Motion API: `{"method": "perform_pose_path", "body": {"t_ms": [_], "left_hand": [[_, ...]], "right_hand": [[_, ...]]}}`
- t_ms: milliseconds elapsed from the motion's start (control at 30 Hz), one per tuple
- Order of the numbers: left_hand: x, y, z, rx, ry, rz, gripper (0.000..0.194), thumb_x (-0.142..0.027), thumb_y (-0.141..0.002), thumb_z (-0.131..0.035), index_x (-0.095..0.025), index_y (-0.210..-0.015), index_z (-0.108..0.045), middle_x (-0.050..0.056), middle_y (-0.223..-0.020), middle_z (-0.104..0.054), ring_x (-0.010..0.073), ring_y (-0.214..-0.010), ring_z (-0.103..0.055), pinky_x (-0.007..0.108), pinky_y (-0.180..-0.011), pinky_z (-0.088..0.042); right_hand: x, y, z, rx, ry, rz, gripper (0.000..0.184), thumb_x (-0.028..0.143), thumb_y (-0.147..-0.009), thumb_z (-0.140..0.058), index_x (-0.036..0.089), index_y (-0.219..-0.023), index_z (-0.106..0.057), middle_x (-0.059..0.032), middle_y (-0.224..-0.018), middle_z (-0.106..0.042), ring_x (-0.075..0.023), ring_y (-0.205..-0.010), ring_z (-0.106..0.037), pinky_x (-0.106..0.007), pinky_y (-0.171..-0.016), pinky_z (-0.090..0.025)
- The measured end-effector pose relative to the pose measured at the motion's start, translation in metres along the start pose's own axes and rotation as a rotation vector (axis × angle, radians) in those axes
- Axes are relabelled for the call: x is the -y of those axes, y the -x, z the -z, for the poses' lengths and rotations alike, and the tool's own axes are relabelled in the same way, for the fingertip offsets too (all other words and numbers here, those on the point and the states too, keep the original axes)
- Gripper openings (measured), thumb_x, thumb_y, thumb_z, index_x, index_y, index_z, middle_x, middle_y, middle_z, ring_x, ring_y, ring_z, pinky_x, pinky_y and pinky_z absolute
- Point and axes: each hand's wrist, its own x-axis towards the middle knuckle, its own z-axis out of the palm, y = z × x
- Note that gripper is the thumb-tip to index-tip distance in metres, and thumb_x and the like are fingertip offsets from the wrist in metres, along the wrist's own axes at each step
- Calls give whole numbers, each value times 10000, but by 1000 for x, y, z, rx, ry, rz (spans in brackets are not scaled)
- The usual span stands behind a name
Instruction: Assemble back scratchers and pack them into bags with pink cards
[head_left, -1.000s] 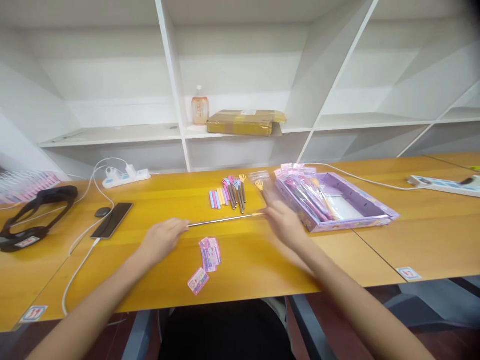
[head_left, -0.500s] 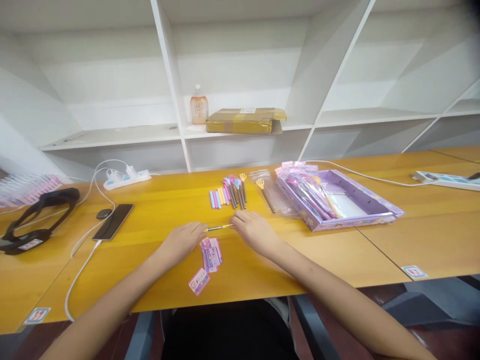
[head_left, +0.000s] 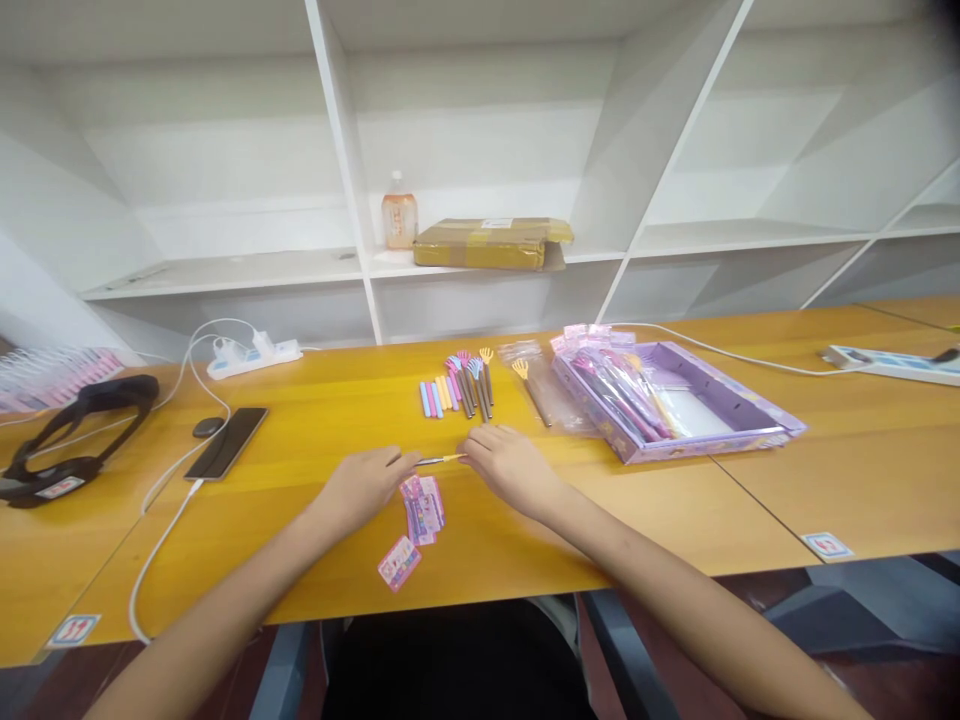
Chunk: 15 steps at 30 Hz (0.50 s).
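Note:
Between my two hands stretches a thin back scratcher (head_left: 440,459), with a silvery rod and a yellow part towards the right. My left hand (head_left: 366,486) is closed on one end and my right hand (head_left: 508,468) on the other; the fingers hide both ends. Just below lie small pink printed cards (head_left: 424,512), most in an overlapping pile and one apart. Beyond my hands are several back scratchers (head_left: 480,385) with hand-shaped heads and dark handles. Beside them is a row of pastel sleeves (head_left: 439,398). Another yellow-headed scratcher (head_left: 534,393) lies by clear plastic bags (head_left: 574,400).
A purple tray box (head_left: 750,398) on the right holds bagged scratchers. To the left are a phone (head_left: 226,444), a white cable (head_left: 161,482), a black head strap (head_left: 86,440) and a power strip (head_left: 253,360). Shelves behind hold a bottle (head_left: 400,217) and cardboard box (head_left: 491,244).
My left hand has shifted slightly right along the back scratcher, covering the yellow end that showed by its fingers. My right hand has dipped slightly and keeps its hold.

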Motion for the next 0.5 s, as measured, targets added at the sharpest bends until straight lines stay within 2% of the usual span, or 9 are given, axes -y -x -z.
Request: {"method": "perform_pose_path", "body": {"t_ms": [167,267,367,433,500], "left_hand": [[-7,-7,0,-19,21,-16,270,-290,-1116,-432,-230,-1239,-664,66,-959,-692,209,-832,-667,308,-686,-464],[4,-3,0,-14,26,-11,283,-238,-1104,-425,-219,-1259,-661,77,-990,-706,218,-878,-688,317,-736,-504],[49,22,3,-98,-19,54,327,-205,-1087,-401,-212,-1284,-661,102,-1109,-736,253,-1001,-714,368,-858,-552],[91,48,9,-208,-52,82,370,-222,-1095,-350,-212,-1283,-668,113,-1226,-734,270,-1124,-704,403,-978,-546],[127,76,19,-294,-79,124,387,-276,-1114,-319,-211,-1260,-671,95,-1215,-743,264,-1124,-702,405,-995,-545]], "right_hand": [[7,-1,-6,-7,5,-1,192,288,-1094,-577,178,-957,-653,-50,-899,-661,-193,-801,-546,-343,-759,-351],[-3,4,-4,-24,46,-3,194,249,-1095,-556,182,-946,-661,-51,-879,-664,-202,-791,-552,-355,-755,-367],[-46,28,16,-104,62,-97,204,214,-1082,-544,192,-939,-688,-64,-858,-683,-216,-804,-583,-362,-754,-400],[-87,56,41,-157,47,-173,205,236,-1080,-539,205,-963,-704,-78,-882,-711,-224,-832,-608,-358,-770,-433],[-126,87,67,-239,117,-250,234,252,-1084,-526,216,-936,-705,-89,-857,-717,-231,-829,-613,-357,-765,-450]]}}
